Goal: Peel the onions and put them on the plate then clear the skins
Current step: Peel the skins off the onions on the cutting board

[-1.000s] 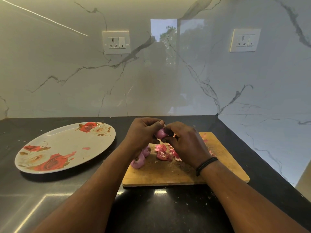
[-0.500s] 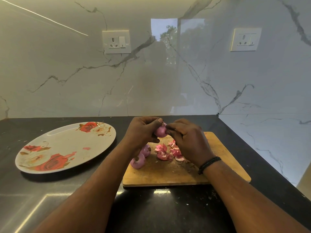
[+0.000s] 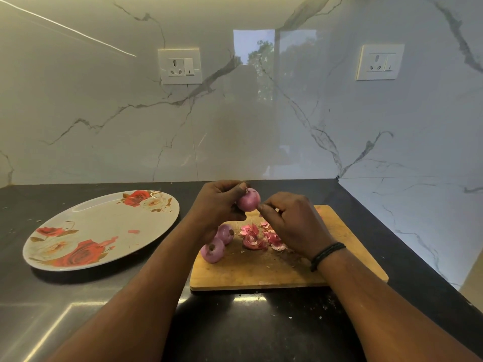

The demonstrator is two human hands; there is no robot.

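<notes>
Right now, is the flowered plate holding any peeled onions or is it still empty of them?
Empty of onions. The plate shows only its rose print; two onions lie on the cutting board.

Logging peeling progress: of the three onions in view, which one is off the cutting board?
The onion gripped by the left hand, with the right hand picking at it. The other two onions lie on the cutting board.

The onion (image 3: 248,199) now shows far more of its purple surface than a second ago, when both hands closed over it. The right hand (image 3: 292,223) has slid right and nearer, its fingertips (image 3: 261,208) touching the onion's near-right side. The left hand (image 3: 218,205) still holds it in its grip from the left.
</notes>
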